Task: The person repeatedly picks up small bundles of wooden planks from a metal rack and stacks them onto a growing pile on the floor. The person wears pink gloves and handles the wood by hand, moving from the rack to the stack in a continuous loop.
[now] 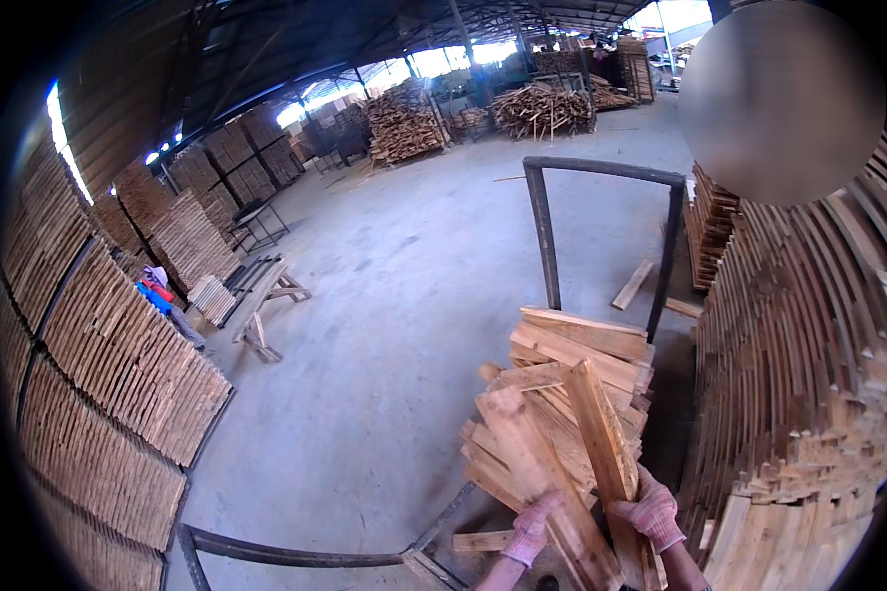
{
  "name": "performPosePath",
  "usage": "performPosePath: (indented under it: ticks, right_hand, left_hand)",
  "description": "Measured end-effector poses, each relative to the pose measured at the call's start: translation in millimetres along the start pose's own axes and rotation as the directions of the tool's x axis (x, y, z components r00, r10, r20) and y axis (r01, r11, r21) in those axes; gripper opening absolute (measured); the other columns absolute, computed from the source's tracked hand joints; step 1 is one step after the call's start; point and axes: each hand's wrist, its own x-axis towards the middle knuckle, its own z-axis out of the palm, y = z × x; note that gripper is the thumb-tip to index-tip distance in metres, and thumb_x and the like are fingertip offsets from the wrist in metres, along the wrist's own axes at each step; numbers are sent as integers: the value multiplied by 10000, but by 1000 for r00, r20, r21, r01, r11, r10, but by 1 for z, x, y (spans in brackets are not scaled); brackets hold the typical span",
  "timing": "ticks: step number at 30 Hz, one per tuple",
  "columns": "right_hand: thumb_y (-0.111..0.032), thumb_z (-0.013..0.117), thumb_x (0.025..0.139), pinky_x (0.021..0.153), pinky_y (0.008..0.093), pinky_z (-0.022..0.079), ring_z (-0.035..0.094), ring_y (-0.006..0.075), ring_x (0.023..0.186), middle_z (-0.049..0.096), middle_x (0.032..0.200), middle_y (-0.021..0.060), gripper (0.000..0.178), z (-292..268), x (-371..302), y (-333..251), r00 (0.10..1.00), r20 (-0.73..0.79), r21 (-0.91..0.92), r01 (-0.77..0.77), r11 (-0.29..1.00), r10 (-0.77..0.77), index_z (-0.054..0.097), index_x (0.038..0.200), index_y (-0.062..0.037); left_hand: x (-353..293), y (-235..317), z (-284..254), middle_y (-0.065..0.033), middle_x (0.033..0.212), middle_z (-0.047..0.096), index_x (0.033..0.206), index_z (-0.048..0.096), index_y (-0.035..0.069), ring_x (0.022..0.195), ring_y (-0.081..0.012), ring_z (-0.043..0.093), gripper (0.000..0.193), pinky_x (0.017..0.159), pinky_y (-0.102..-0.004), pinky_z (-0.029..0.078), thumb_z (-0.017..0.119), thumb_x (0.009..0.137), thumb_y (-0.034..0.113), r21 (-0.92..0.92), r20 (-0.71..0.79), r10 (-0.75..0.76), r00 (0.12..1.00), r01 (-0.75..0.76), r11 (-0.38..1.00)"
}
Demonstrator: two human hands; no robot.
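In a pinkish work glove, my left hand (531,527) is closed on the left edge of a wide wooden board (524,433). My right hand (650,507), gloved the same way, wraps around the edge of a narrower plank (601,433). Both pieces tilt up and away from me, their far ends apart and their near ends close together. Beneath and beyond them lies a pile of loose boards (586,345) on a dark metal frame cart (606,169). Part of that pile is hidden by the two held pieces.
Close on the right rises a tall stack of planks (788,325). Tall board stacks (128,335) line the left, where a person (158,291) stands beside a low wooden trestle (266,295). A dark metal bar (306,558) crosses the near floor. Loose planks (633,284) lie beyond the cart.
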Motion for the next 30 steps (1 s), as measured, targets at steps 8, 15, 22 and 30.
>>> performPosePath:
  ticks: [8,15,22,30]
  right_hand:
    - [-443,871,657,1039,493,476,543,460,1251,505,1424,248,910,-54,-142,-16,875,-45,-399,426,812,-481,513,1445,-164]
    - [-571,881,602,1073,460,471,559,426,1257,540,1381,240,1158,-151,-228,39,809,-185,-182,530,828,-558,406,1499,-13]
    - [-508,894,610,1073,452,465,504,419,1338,480,1453,224,1304,-242,-361,152,732,-478,-87,511,855,-486,190,1622,-86]
    - [-402,865,639,1116,431,440,474,416,1389,421,1526,220,1327,-245,-386,303,829,-520,-87,190,978,-207,55,1647,-108]
  left_hand:
    - [-61,-40,52,-135,1368,601,1473,458,44,1263,-290,588,735,1066,-467,512,751,897,394,-264,480,35,877,106,959]
    - [-143,-86,113,-121,1358,631,1442,518,87,1295,-271,566,530,1093,-391,466,625,984,332,593,801,200,564,-703,-393]
    - [-238,-160,239,-205,1090,655,1338,520,-20,1011,-428,647,565,880,-531,553,703,932,328,10,971,156,-182,-618,-786]
    - [-205,-298,291,-267,1181,651,1395,455,-26,1035,-395,669,580,889,-491,566,554,1015,402,-242,623,-214,-752,75,-967]
